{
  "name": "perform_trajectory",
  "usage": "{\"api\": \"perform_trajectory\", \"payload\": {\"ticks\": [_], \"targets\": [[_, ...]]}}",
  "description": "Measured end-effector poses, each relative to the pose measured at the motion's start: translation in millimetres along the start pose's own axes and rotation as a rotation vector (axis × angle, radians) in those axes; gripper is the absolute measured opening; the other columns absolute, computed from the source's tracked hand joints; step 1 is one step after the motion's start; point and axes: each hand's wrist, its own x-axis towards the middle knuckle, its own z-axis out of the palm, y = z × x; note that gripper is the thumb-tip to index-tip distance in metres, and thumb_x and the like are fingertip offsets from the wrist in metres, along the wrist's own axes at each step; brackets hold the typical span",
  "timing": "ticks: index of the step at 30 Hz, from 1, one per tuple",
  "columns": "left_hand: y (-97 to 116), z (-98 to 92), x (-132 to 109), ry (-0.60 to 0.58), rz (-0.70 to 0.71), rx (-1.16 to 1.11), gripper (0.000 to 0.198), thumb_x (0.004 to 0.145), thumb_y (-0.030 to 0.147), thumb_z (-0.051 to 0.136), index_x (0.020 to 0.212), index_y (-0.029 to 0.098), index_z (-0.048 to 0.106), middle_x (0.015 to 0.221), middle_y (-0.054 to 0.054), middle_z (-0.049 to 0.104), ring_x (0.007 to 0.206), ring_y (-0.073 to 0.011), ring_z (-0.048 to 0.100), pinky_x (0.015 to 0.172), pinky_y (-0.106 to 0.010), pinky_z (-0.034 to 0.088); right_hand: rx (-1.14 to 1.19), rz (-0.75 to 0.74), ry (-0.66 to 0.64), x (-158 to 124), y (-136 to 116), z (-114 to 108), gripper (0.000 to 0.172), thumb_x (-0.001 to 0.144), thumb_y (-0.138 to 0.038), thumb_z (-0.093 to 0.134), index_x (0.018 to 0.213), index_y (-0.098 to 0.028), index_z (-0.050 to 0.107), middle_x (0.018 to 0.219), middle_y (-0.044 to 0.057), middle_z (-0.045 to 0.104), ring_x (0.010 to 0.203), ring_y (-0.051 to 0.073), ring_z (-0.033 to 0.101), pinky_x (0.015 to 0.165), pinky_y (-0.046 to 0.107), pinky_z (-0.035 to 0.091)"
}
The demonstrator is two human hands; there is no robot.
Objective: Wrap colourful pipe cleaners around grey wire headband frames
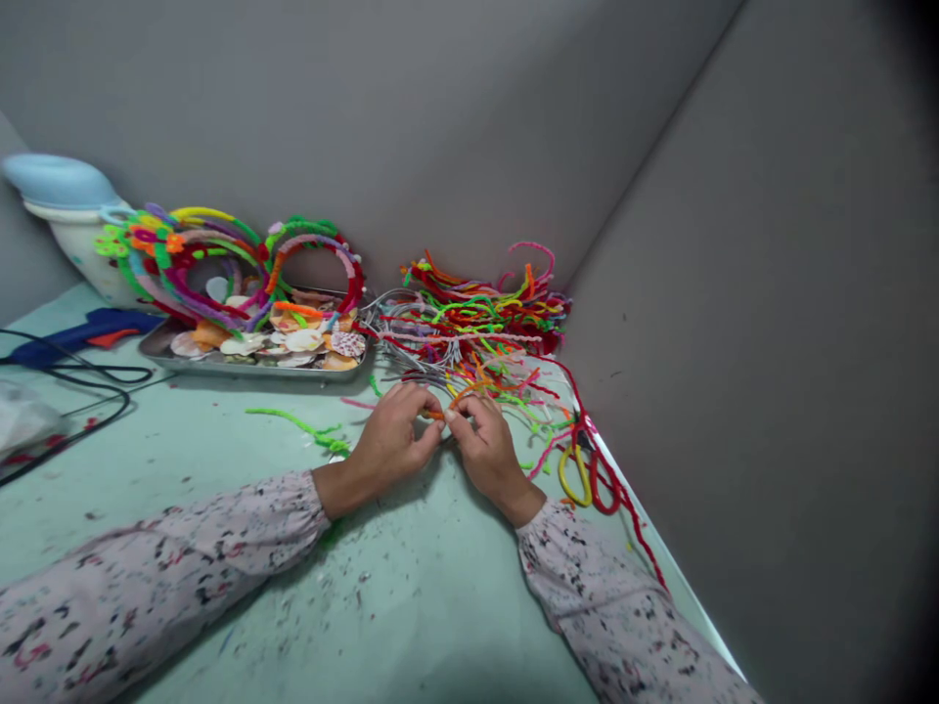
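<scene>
Between my two hands, over the middle of the table, is an orange pipe cleaner (435, 416). My left hand (392, 435) pinches it between thumb and fingers. Close beside it, my right hand (484, 442) is closed on the same orange piece, with fingertips almost meeting the left ones. A bright green pipe cleaner (293, 420) lies left of my left hand, twisted at its near end. Just beyond my hands spreads a heap of many-coloured pipe cleaners (484, 318). Fingers hide most of the held piece.
A metal tray (256, 370) of seashells holds colourful wrapped hoops (212, 235) at the back left. Further left are a blue glue gun (66, 337) with a black cord and a blue-lidded container (66, 186). Scissors (587, 479) with yellow and red handles lie by the right edge.
</scene>
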Motion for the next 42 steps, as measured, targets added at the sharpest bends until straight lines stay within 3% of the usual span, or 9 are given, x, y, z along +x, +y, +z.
{"api": "perform_trajectory", "payload": {"ticks": [6, 23, 29, 37, 42], "targets": [[1.2, -0.5, 0.0, -0.004, -0.051, -0.012, 0.003, 0.081, 0.019, 0.055, 0.084, 0.019, 0.055, 0.086, -0.005, 0.060, 0.087, -0.0217, 0.053, 0.080, -0.037, 0.042, 0.067, 0.001, 0.042, 0.4, 3.9, 2.4, 0.017, 0.091, -0.029, 0.050, 0.079, -0.020, 0.058, 0.083, 0.001, 0.064, 0.083, 0.017, 0.056, 0.079, 0.032, 0.040], [-0.8, 1.0, 0.5, -0.017, -0.030, -0.009, 0.005, 0.082, 0.022, 0.056, 0.080, 0.017, 0.056, 0.080, -0.004, 0.059, 0.081, -0.0206, 0.053, 0.077, -0.035, 0.041, 0.018, 0.031, -0.002, 0.9, 1.3, 2.9, 0.020, 0.092, -0.026, 0.049, 0.074, -0.020, 0.053, 0.078, 0.000, 0.059, 0.080, 0.017, 0.053, 0.080, 0.031, 0.038], [1.9, -1.3, 1.1, 0.033, -0.113, -0.077, 0.004, 0.082, 0.021, 0.056, 0.079, 0.018, 0.055, 0.082, -0.003, 0.060, 0.082, -0.0191, 0.054, 0.074, -0.032, 0.041, 0.126, 0.007, 0.072, -0.6, 1.1, -1.4, 0.007, 0.090, -0.025, 0.052, 0.088, -0.021, 0.057, 0.089, 0.002, 0.061, 0.089, 0.018, 0.056, 0.085, 0.033, 0.043], [0.8, -2.1, 0.3, 0.069, -0.147, -0.150, 0.006, 0.084, 0.023, 0.053, 0.084, 0.018, 0.056, 0.086, -0.003, 0.060, 0.084, -0.0186, 0.055, 0.074, -0.031, 0.042, 0.068, -0.183, 0.102, 0.1, -2.4, -1.6, 0.012, 0.085, -0.016, 0.057, 0.095, -0.023, 0.059, 0.097, 0.004, 0.061, 0.097, 0.020, 0.056, 0.090, 0.039, 0.045], [1.5, -4.1, -0.3, 0.048, -0.117, -0.182, 0.007, 0.084, 0.019, 0.050, 0.085, 0.017, 0.056, 0.085, -0.003, 0.059, 0.085, -0.0184, 0.055, 0.077, -0.032, 0.042, 0.032, -0.214, 0.097, 0.8, -1.2, -1.4, 0.014, 0.086, -0.018, 0.060, 0.099, -0.023, 0.061, 0.099, 0.005, 0.063, 0.098, 0.020, 0.057, 0.089, 0.040, 0.046]]}}
